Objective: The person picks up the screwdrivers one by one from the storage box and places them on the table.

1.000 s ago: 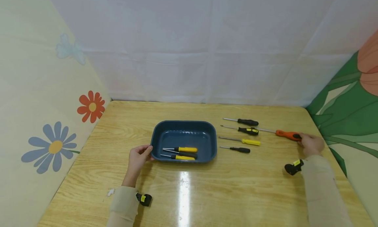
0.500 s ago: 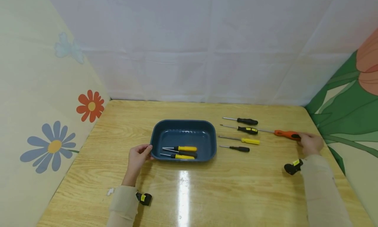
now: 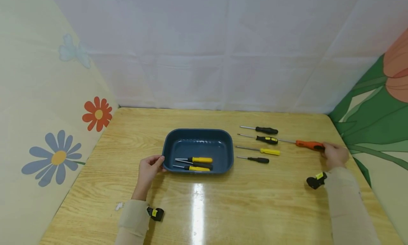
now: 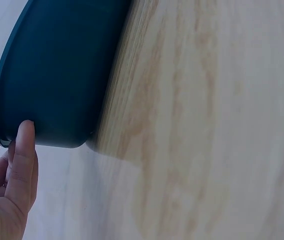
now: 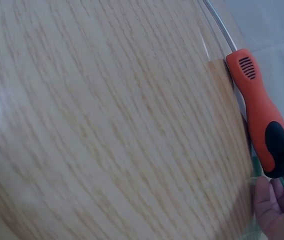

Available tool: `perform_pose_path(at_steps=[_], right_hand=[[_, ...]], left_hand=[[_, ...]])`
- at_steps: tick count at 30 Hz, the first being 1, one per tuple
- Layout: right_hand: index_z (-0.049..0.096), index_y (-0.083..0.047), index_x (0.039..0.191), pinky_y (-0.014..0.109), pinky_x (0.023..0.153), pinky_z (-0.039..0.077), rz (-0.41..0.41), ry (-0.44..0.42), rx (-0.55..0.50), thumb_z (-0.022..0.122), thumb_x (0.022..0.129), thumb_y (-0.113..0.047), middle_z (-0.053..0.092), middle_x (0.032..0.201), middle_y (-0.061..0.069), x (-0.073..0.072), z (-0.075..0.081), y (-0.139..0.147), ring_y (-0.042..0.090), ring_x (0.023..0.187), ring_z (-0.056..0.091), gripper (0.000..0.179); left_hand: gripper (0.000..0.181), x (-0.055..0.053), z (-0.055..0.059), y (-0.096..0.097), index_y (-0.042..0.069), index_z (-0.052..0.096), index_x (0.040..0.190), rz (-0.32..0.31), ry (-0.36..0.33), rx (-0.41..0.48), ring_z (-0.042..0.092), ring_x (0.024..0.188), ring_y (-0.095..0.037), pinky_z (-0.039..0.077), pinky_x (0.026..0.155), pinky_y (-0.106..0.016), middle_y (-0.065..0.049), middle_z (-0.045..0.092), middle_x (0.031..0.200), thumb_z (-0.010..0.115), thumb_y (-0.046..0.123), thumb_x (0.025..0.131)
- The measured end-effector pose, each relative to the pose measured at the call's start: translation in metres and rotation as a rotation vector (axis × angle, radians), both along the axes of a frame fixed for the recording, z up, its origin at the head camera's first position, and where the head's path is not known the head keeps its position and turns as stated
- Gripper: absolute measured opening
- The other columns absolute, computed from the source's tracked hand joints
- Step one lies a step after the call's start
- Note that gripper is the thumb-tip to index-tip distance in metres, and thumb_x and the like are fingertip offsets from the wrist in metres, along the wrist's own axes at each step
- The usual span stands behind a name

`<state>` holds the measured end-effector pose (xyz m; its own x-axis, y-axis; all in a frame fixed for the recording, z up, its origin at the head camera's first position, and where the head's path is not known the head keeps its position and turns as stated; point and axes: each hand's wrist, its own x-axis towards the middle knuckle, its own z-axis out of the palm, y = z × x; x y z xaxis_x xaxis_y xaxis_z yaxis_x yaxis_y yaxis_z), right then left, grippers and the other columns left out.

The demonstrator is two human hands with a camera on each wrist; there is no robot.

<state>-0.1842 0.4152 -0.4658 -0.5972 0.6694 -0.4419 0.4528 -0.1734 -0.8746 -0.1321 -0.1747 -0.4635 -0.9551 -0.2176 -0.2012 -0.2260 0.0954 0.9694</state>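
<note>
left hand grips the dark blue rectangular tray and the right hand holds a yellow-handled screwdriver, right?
The handle colour is wrong: the right hand holds the orange-and-black-handled screwdriver, as the right wrist view shows. The left hand does grip the dark blue rectangular tray.

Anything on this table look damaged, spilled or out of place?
Yes: a small whitish patch on the tabletop, left of the left sleeve, interrupts the wood grain; chip or stuck scrap, I can't tell. The orange screwdriver sits well to the right, but the right hand holds its end. No spill shows.
</note>
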Motion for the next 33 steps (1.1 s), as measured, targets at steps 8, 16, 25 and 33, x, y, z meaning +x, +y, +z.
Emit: perform_pose_path(at_steps=[8,16,25,33], right_hand=[[0.061,-0.028,0.070,0.010,0.055,0.043,-0.026,0.041,0.034,0.065,0.082,-0.017,0.049,0.079,-0.014,0.008,0.000,0.005,-0.001,0.067,0.046,0.017],[0.065,-0.025,0.072,0.011,0.061,0.041,-0.064,0.123,0.054,0.065,0.080,-0.011,0.053,0.067,-0.016,0.011,0.007,0.002,0.001,0.066,0.046,0.017],[0.069,-0.013,0.074,0.023,0.053,0.055,0.148,0.395,-0.262,0.061,0.084,-0.002,0.064,0.067,0.000,0.015,0.020,-0.013,0.011,0.059,0.063,0.017],[0.064,-0.016,0.102,0.026,0.072,0.055,0.482,0.376,-0.210,0.070,0.081,-0.024,0.067,0.085,-0.002,-0.005,-0.017,0.003,0.011,0.078,0.066,0.023]], left_hand=[[0.023,-0.001,-0.001,0.000,-0.014,0.059,0.103,-0.006,0.002,-0.005,0.058,0.055,-0.011,0.056,0.056,-0.028,-0.008,0.060,0.074,0.057,0.004,0.089],[0.024,-0.001,-0.003,-0.001,-0.015,0.059,0.102,-0.007,0.017,-0.010,0.059,0.055,-0.010,0.056,0.056,-0.028,-0.012,0.061,0.076,0.058,0.004,0.089],[0.024,0.000,-0.003,-0.001,-0.016,0.059,0.101,-0.002,0.032,-0.003,0.059,0.053,-0.010,0.056,0.054,-0.026,-0.016,0.061,0.077,0.057,0.004,0.089],[0.024,-0.001,-0.003,-0.001,-0.016,0.059,0.102,-0.004,0.024,-0.014,0.059,0.054,-0.010,0.056,0.054,-0.025,-0.020,0.061,0.081,0.057,0.004,0.089]])
